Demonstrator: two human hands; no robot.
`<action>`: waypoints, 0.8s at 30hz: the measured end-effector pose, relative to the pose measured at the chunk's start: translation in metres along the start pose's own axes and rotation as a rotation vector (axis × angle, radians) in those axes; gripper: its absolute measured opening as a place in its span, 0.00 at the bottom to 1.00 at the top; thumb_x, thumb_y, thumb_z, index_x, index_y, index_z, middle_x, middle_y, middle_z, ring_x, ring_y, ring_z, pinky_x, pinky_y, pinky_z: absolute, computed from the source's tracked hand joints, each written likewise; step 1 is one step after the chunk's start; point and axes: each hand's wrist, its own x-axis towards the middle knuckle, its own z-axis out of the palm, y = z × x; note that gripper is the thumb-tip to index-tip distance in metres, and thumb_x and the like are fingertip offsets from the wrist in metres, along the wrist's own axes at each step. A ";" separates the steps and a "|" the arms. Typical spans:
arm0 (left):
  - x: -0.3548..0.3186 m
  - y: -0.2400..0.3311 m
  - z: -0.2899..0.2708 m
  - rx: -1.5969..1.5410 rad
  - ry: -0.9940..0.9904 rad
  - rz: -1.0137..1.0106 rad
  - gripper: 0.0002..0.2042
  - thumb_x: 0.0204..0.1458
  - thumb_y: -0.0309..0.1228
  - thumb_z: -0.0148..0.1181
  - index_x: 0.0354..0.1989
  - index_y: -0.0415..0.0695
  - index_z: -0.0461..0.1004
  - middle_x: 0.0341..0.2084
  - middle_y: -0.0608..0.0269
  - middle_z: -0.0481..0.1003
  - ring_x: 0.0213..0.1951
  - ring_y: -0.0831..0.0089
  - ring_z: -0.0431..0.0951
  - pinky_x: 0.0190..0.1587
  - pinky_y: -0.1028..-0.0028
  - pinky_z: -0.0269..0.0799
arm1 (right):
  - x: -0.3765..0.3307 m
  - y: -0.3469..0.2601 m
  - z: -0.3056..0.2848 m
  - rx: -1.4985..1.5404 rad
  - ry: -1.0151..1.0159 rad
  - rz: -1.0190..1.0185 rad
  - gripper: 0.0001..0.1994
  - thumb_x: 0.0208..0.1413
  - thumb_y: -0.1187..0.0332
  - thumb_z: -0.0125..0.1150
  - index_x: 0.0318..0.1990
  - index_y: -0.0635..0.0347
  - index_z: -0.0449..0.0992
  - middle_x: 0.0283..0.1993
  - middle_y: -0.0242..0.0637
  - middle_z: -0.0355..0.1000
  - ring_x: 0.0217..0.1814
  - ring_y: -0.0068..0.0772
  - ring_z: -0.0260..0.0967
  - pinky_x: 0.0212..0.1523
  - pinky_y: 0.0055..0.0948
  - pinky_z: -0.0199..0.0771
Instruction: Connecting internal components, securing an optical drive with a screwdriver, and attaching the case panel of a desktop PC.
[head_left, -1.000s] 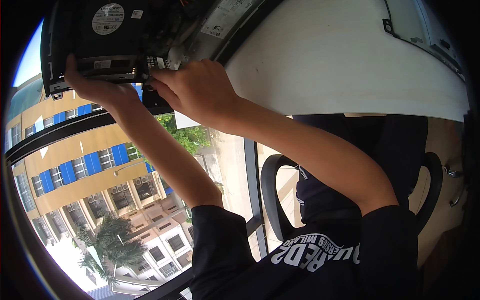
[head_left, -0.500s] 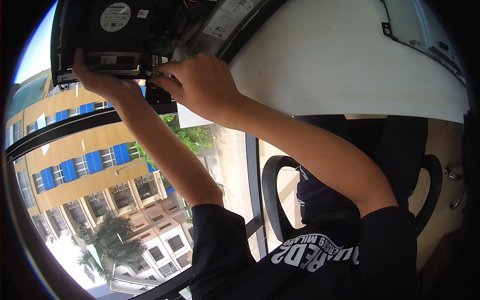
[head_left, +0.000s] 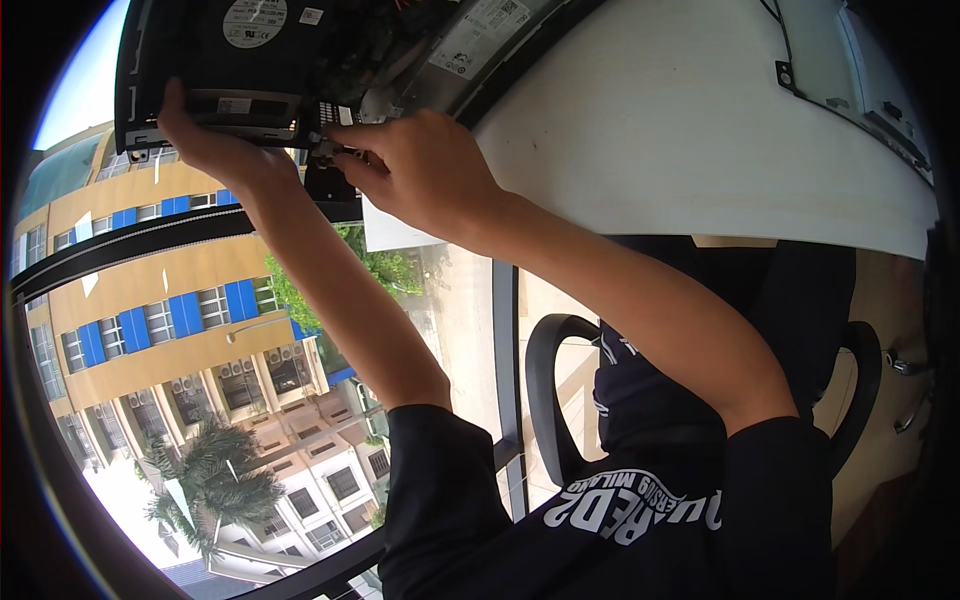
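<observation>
At the upper left is an opened black computer case [head_left: 160, 60], with a round white label [head_left: 255, 22] on a black fan housing inside it. My left hand [head_left: 225, 160] grips the case's near edge; the thumb lies up over the edge and the other fingers are hidden. At the case's near right corner, beside a perforated grille [head_left: 333, 113], my right hand [head_left: 425, 170] is closed in a pinch. Between or just beyond its fingertips sits a small greyish piece [head_left: 326, 148], too small to name. A silver power supply [head_left: 480, 40] with a printed label lies farther right in the case.
The case rests at the left end of a white table [head_left: 640, 130]. A metal side panel [head_left: 840, 90] lies at the far right. Left of the table is a window [head_left: 160, 225] with a dark frame. A chair armrest [head_left: 545, 390] stands below the table edge.
Case, side panel and both hands sit slightly farther right in the picture, the case also slightly higher. The small greyish piece by my right fingertips shows more plainly. Both hands keep their holds.
</observation>
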 end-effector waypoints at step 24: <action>-0.009 0.003 0.004 -0.017 0.024 -0.051 0.24 0.61 0.44 0.48 0.59 0.41 0.71 0.53 0.52 0.75 0.53 0.57 0.78 0.56 0.58 0.79 | -0.001 0.003 -0.003 0.041 -0.009 0.006 0.15 0.60 0.56 0.65 0.51 0.47 0.84 0.23 0.39 0.78 0.23 0.40 0.76 0.29 0.36 0.76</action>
